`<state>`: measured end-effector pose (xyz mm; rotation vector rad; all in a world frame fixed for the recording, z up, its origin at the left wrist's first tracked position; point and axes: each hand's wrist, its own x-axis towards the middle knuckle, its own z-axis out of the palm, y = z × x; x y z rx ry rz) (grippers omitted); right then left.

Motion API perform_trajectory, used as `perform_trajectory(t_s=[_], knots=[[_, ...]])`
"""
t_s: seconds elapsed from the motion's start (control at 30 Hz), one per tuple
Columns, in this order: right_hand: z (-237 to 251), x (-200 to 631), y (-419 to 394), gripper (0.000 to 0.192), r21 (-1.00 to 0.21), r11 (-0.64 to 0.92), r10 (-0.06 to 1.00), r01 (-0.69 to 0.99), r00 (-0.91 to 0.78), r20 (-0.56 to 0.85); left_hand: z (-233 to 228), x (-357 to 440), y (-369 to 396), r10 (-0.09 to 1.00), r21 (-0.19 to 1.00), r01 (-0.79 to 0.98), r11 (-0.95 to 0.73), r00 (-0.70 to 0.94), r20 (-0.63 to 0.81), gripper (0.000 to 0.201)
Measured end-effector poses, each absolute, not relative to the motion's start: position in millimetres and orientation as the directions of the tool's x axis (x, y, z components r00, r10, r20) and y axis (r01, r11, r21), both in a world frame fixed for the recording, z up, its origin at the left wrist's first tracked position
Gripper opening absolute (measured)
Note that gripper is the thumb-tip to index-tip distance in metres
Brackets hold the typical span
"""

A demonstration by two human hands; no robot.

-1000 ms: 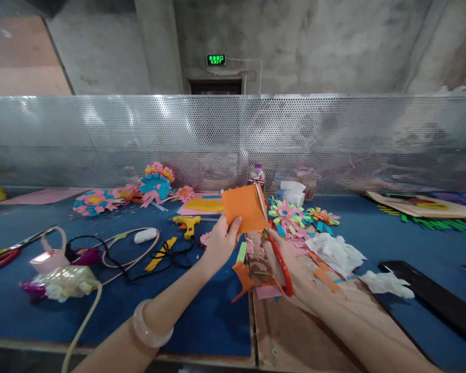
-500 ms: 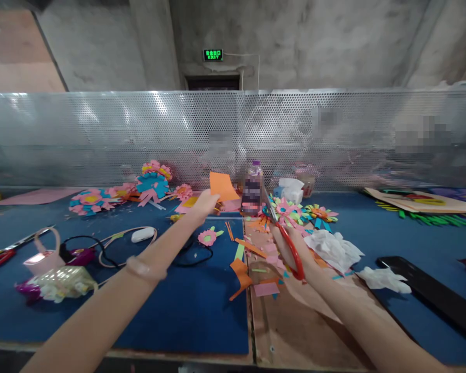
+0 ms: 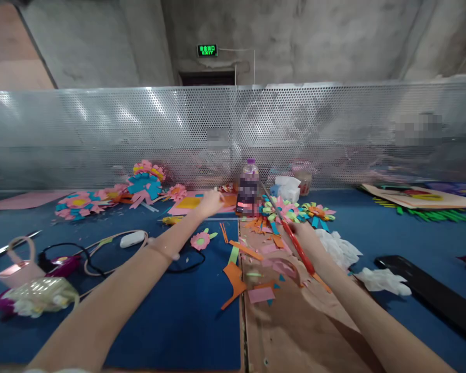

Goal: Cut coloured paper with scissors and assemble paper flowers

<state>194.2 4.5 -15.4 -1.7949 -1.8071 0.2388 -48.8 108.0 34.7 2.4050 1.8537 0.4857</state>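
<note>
Far across the blue table point(image 3: 171, 321), the left hand point(image 3: 209, 203) now reaches well forward, its fingers down on the orange paper point(image 3: 229, 199), which lies flat beside the pink and yellow sheets point(image 3: 184, 204) near the mesh screen point(image 3: 101, 134); a second ago that hand held the paper up in front of the person while the blades cut along its edge. Only a thin orange sliver of the sheet shows past the fingers, so whether the hand still pinches it cannot be told. The right hand point(image 3: 305, 238) has moved back from the cut and grips the red-handled scissors point(image 3: 291, 233), blades pointing up and away towards the bottle point(image 3: 248, 189) and the paper flowers point(image 3: 291, 210).
</note>
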Motion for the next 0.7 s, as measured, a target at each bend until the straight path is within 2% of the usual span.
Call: perform_trajectory(t_s=[0.07,0.1,0.13,0.2,0.3,0.37,0.43,0.53,0.63,0.7], knots=[[-13.7,195.7,5.0,0.03,-0.375,0.024,0.97,0.927,0.069,0.234,25.3,-38.7,91.2,0.899,0.259,0.861,-0.437,0.428,0.095,0.016],[-13.1,195.3,4.5,0.03,-0.322,-0.003,0.973,0.947,0.078,0.219,19.7,-34.0,83.1,0.845,0.274,0.808,-0.522,0.534,0.033,0.015],[-12.8,194.4,3.7,0.031,-0.284,-0.025,0.975,0.959,0.086,0.203,13.8,-29.9,76.1,0.737,0.282,0.714,-0.641,0.675,-0.034,0.017],[-12.8,192.2,1.8,0.034,-0.25,-0.052,0.981,0.967,0.096,0.169,2.5,-23.9,66.8,0.674,0.263,0.662,-0.702,0.737,-0.056,0.015],[-14.6,192.0,1.5,0.032,-0.269,-0.067,0.98,0.961,0.114,0.165,-7.5,-20.8,65.1,0.7,0.278,0.684,-0.674,0.712,-0.053,0.013],[-16.8,194.3,4.3,0.03,-0.352,-0.036,0.968,0.935,0.12,0.22,-7.5,-21.5,67.3,0.711,0.35,0.675,-0.649,0.702,-0.036,0.012],[-19.2,196.0,8.4,0.028,-0.495,0.029,0.957,0.868,0.119,0.265,-3.0,-23.1,67.7,0.718,0.413,0.656,-0.631,0.696,-0.01,0.011],[-21.3,191.4,11.1,0.026,-0.674,0.114,0.959,0.73,0.096,0.266,5.7,-25.0,61.4,0.77,0.538,0.637,-0.552,0.638,0.035,0.014],[-20.5,178.9,6.0,0.026,-0.878,0.174,0.971,0.446,0.073,0.229,9.3,-25.3,48.6,0.842,0.772,0.506,-0.386,0.536,0.07,0.021],[-19.6,171.2,0.6,0.031,-0.953,0.197,0.973,0.229,0.075,0.22,8.3,-25.1,38.5,0.865,0.854,0.415,-0.315,0.495,0.078,0.024]])
